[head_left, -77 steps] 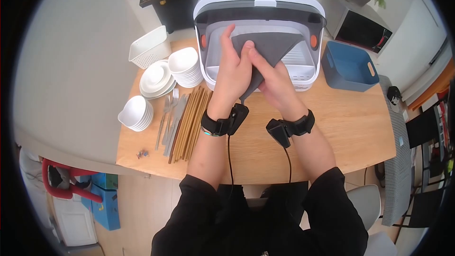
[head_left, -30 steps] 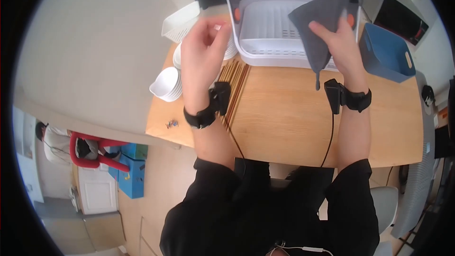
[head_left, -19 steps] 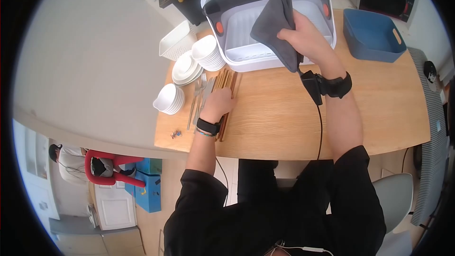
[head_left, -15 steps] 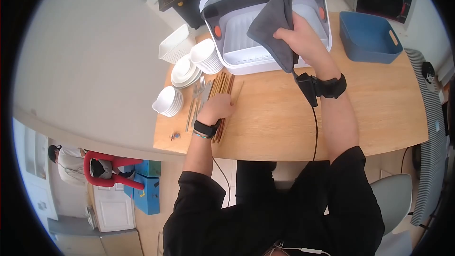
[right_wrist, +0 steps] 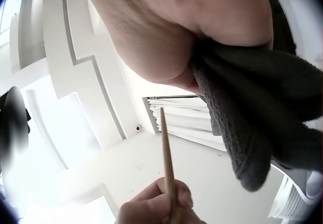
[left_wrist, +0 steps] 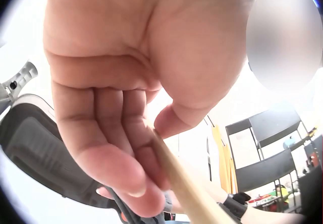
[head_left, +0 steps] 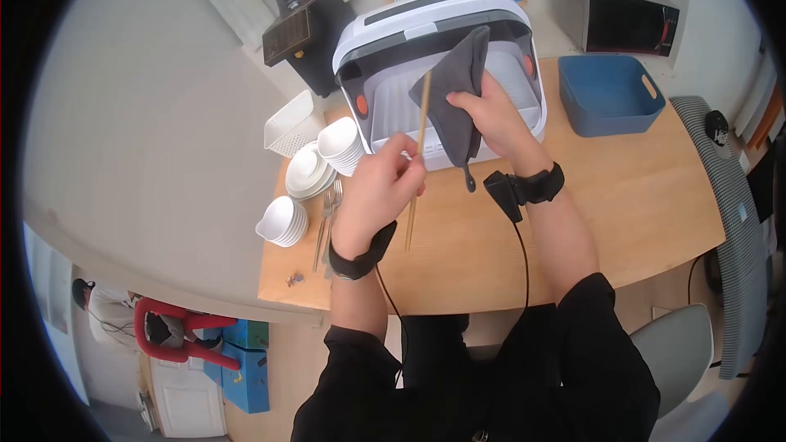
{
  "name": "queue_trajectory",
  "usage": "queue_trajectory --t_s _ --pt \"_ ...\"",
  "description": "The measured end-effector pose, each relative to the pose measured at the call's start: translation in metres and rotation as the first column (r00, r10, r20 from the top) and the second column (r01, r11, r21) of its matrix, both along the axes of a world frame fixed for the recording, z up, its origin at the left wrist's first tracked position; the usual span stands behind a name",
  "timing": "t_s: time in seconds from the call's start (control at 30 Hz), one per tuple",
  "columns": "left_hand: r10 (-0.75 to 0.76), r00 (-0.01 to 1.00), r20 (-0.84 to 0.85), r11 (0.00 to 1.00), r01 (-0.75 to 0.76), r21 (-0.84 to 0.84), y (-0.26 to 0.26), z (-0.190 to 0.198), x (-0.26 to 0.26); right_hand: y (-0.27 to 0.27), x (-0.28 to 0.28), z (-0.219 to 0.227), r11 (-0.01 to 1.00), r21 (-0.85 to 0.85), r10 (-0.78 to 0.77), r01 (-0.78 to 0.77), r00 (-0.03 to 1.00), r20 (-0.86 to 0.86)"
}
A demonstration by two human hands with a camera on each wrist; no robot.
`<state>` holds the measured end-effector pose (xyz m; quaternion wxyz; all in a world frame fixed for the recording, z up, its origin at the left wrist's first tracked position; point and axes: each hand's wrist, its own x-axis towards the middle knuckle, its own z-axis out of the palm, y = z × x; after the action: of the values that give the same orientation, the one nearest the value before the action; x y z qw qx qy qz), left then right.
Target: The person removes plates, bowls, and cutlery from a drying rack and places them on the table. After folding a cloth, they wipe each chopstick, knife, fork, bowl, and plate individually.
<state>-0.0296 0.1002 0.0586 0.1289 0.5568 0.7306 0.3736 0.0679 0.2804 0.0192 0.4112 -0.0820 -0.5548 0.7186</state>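
Note:
My left hand pinches a light wooden chopstick, raised and slanting over the table in front of the dish cabinet. Seen from the right wrist, the fingers of the left hand wrap the chopstick below its upper end. A grey cloth hangs folded from my right hand, gripped between thumb and fingers, its loop dangling downward. Chopstick and cloth are close together and overlap in the head view. The bundle of other chopsticks is hidden behind my left hand and forearm.
Behind the hands stands a white dish cabinet, lid raised. On the left are stacked bowls, plates, more bowls, forks and a white basket. A blue bin is at the right.
My left hand has come off the chopstick bundle and risen to the right with one chopstick. The right hand keeps its hold on the cloth, which both hands gripped earliest.

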Motion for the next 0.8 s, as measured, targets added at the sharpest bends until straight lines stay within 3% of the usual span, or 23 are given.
queue_trajectory --t_s 0.03,0.1,0.13,0.2,0.23,0.3,0.4,0.53,0.6,0.63,0.7,0.8 --pt "-0.005 1.0 0.002 1.0 0.005 0.013 0.011 -0.001 0.001 -0.004 0.001 0.004 1.0 0.013 -0.005 0.005 1.0 0.002" --pt "-0.063 0.994 -0.085 0.998 0.063 -0.003 0.033 -0.011 -0.003 -0.012 0.004 0.012 0.987 -0.148 0.034 -0.061 0.983 -0.179" --pt "-0.096 0.973 -0.209 0.993 0.107 0.04 0.043 -0.018 -0.006 -0.011 0.004 0.012 0.989 -0.139 0.029 -0.053 0.985 -0.171" --pt "-0.099 0.967 -0.236 0.991 0.117 0.062 0.048 -0.03 -0.01 -0.006 0.005 0.009 0.971 -0.155 0.132 -0.181 0.949 -0.286" --pt "-0.096 0.959 -0.268 0.99 0.12 0.076 0.051 -0.03 -0.01 -0.002 0.006 0.009 0.974 -0.147 0.127 -0.173 0.953 -0.275" --pt "-0.1 0.962 -0.255 0.988 0.126 0.089 0.052 -0.027 -0.013 0.003 0.009 0.008 0.839 -0.255 0.3 -0.481 0.8 -0.519" --pt "-0.078 0.962 -0.263 0.992 0.1 0.074 0.047 -0.025 -0.012 -0.003 0.006 0.015 0.812 -0.397 0.209 -0.427 0.849 -0.486" --pt "-0.068 0.944 -0.323 0.994 0.091 0.056 0.037 -0.023 -0.013 -0.004 -0.003 0.004 0.879 -0.358 0.178 -0.316 0.913 -0.367" --pt "-0.11 0.955 -0.277 0.993 0.119 0.017 0.031 -0.017 -0.01 -0.001 0.001 0.004 0.91 -0.172 0.329 -0.378 0.908 -0.258" --pt "-0.153 0.959 -0.238 0.988 0.152 -0.02 0.029 -0.015 -0.01 0.0 0.004 0.005 0.909 -0.161 0.341 -0.385 0.907 -0.246" --pt "-0.197 0.955 -0.223 0.98 0.198 -0.018 0.028 -0.02 -0.01 -0.002 0.01 0.006 0.941 0.014 0.338 -0.339 0.934 -0.112" --pt "-0.255 0.943 -0.212 0.967 0.254 -0.036 0.027 -0.022 -0.011 -0.006 0.008 0.007 0.949 -0.032 0.308 -0.313 0.944 -0.115"
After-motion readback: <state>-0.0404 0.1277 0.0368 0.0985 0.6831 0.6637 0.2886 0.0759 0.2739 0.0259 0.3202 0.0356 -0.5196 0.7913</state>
